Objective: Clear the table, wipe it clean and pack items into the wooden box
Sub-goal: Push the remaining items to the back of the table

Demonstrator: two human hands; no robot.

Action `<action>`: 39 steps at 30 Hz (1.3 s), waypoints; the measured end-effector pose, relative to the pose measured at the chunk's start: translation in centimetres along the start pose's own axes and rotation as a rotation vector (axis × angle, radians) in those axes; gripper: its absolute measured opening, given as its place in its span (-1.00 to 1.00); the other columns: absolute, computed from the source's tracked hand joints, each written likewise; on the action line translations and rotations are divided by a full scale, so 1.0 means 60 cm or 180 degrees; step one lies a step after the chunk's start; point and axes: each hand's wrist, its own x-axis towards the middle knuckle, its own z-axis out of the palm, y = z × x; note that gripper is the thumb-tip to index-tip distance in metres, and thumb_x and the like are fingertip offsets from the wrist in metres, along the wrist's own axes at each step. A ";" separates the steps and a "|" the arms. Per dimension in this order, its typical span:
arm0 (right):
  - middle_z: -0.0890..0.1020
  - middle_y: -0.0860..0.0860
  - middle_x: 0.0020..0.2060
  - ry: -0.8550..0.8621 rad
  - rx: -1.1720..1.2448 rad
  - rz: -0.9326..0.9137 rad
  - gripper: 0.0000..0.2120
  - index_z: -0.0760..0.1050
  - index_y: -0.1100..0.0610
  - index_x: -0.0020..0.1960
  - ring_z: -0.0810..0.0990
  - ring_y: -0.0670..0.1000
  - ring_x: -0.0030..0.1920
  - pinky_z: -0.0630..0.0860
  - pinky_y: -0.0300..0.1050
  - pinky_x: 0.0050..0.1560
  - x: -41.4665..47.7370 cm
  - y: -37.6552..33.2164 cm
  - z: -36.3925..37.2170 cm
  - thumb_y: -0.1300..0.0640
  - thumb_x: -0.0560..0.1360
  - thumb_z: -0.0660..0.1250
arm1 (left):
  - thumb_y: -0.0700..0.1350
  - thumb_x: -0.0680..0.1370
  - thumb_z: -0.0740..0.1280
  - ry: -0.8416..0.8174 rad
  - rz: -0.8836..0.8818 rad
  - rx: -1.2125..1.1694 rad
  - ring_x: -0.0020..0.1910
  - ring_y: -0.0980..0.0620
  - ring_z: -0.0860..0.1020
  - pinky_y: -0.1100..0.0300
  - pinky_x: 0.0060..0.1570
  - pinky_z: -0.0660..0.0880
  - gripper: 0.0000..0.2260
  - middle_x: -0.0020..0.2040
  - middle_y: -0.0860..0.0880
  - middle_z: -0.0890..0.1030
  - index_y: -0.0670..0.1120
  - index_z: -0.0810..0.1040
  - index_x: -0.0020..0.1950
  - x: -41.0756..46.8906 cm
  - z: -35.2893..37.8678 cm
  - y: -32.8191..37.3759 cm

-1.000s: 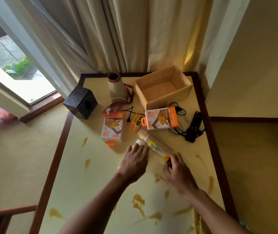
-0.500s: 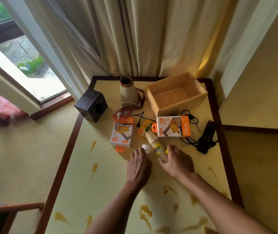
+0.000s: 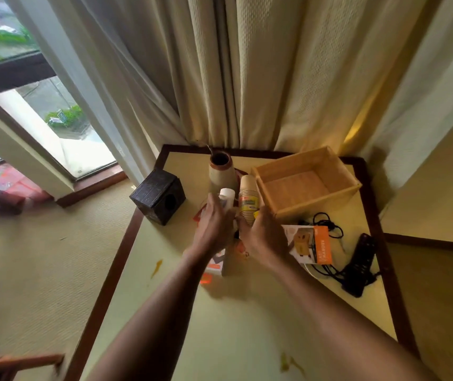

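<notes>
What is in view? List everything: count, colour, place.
open wooden box: one, light wood, table's far right corner
stack of paper cups: one, tan, upright beside box
small white bottle: one, white, left of cups
ceramic vase: one, beige, table's far edge
cube-shaped box with round hole: one, dark, table's left edge
cardboard charger cartons: two, orange-white, by the hands
power strip with cable: one, black, right edge
stained table: one, cream
curtains: several, cream, behind table
left hand: one, grips bottle
right hand: one, grips cups
</notes>
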 end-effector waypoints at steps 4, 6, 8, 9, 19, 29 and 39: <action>0.52 0.11 0.32 -0.0109 -0.0004 0.0053 -0.38 0.24 0.12 0.49 0.57 0.18 0.23 0.55 0.04 0.03 0.032 0.002 0.023 -0.21 0.58 0.27 | -0.01 0.62 0.30 -0.0483 0.0013 0.0233 0.10 -0.14 0.53 -0.19 0.07 0.58 -0.65 0.24 -0.12 0.51 0.01 0.21 0.30 0.040 -0.011 -0.007; 0.50 0.13 0.32 -0.0239 -0.0044 0.0102 -0.47 0.25 0.13 0.46 0.56 0.20 0.23 0.49 0.03 -0.03 0.043 0.005 0.028 -0.12 0.61 0.25 | 0.00 0.62 0.28 -0.0565 0.0031 0.0429 0.17 -0.18 0.52 -0.25 0.12 0.56 -0.63 0.29 -0.15 0.52 0.06 0.18 0.33 0.050 -0.011 -0.008; 0.43 0.17 0.36 -0.0338 -0.0192 -0.0014 -0.50 0.23 0.17 0.47 0.50 0.21 0.27 0.43 0.02 0.01 0.052 0.005 0.036 -0.04 0.63 0.20 | 0.00 0.64 0.24 -0.0637 0.0052 0.0700 0.25 -0.22 0.49 -0.27 0.19 0.53 -0.64 0.36 -0.18 0.49 0.06 0.17 0.36 0.058 -0.007 -0.009; 0.39 0.20 0.39 -0.0364 -0.0324 -0.0141 -0.49 0.22 0.20 0.48 0.46 0.21 0.29 0.42 0.00 0.07 0.056 0.005 0.039 -0.02 0.62 0.17 | 0.00 0.65 0.22 -0.0696 0.0042 0.0897 0.29 -0.25 0.47 -0.28 0.24 0.50 -0.63 0.38 -0.19 0.46 0.02 0.18 0.41 0.061 -0.003 -0.009; 0.27 0.18 0.54 0.0256 -0.0444 -0.1186 -0.38 0.18 0.16 0.58 0.26 0.20 0.50 0.42 0.19 0.40 -0.041 0.059 0.001 -0.06 0.59 0.16 | 0.12 0.66 0.21 -0.0032 0.0401 0.1215 0.57 -0.20 0.13 -0.21 0.49 0.23 -0.47 0.60 -0.12 0.22 0.00 0.23 0.60 -0.026 -0.005 0.009; -0.07 0.25 0.62 0.0123 -0.1724 -0.0846 -0.24 -0.07 0.09 0.65 -0.02 0.36 0.59 0.02 0.47 0.48 -0.102 0.262 0.036 -0.21 0.58 0.09 | 0.23 0.56 0.30 0.0130 -0.0684 0.1168 0.55 -0.30 0.13 -0.21 0.40 0.39 -0.19 0.63 -0.17 -0.08 0.14 -0.12 0.66 -0.166 0.082 -0.089; -0.13 0.25 0.62 0.0088 -0.1733 -0.0816 -0.24 -0.10 0.08 0.65 -0.16 0.34 0.60 -0.08 0.47 0.49 -0.050 0.231 0.038 -0.18 0.61 0.14 | 0.28 0.61 0.23 -0.0082 -0.0525 0.1234 0.56 -0.32 0.12 -0.20 0.46 0.35 -0.20 0.64 -0.20 -0.12 0.07 -0.18 0.66 -0.125 0.092 -0.072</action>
